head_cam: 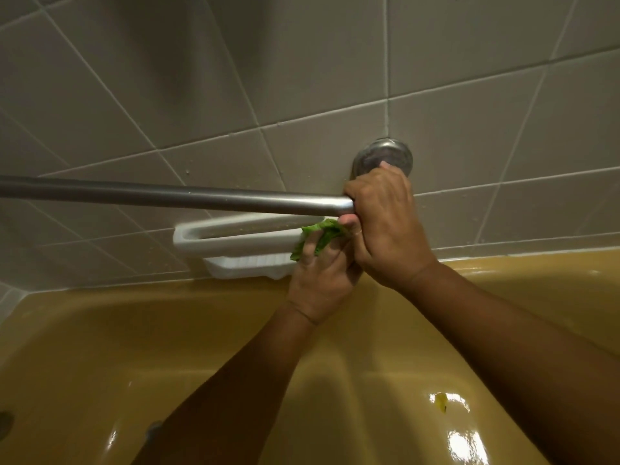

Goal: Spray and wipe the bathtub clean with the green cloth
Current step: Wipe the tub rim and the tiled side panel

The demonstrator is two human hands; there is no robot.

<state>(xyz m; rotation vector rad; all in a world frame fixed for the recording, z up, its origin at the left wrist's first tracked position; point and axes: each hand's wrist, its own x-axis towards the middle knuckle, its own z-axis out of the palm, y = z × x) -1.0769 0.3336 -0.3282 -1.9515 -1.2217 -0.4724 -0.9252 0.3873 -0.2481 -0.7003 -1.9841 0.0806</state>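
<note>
The mustard-yellow bathtub [167,347] fills the lower half of the view, its surface glossy and wet. My left hand [318,283] reaches up from the tub and grips the crumpled green cloth [318,238] against the right end of the white soap dish [235,246] on the wall. My right hand [385,223] is curled round the right end of the steel grab bar [167,196], just below its round wall mount [382,157]. The two hands touch each other. No spray bottle is in view.
Grey wall tiles [302,78] with water droplets rise behind the tub. The grab bar runs across to the left edge of the view. A dark drain fitting [5,424] shows at the lower left of the tub, and a small yellow mark [441,402] lies on the tub floor.
</note>
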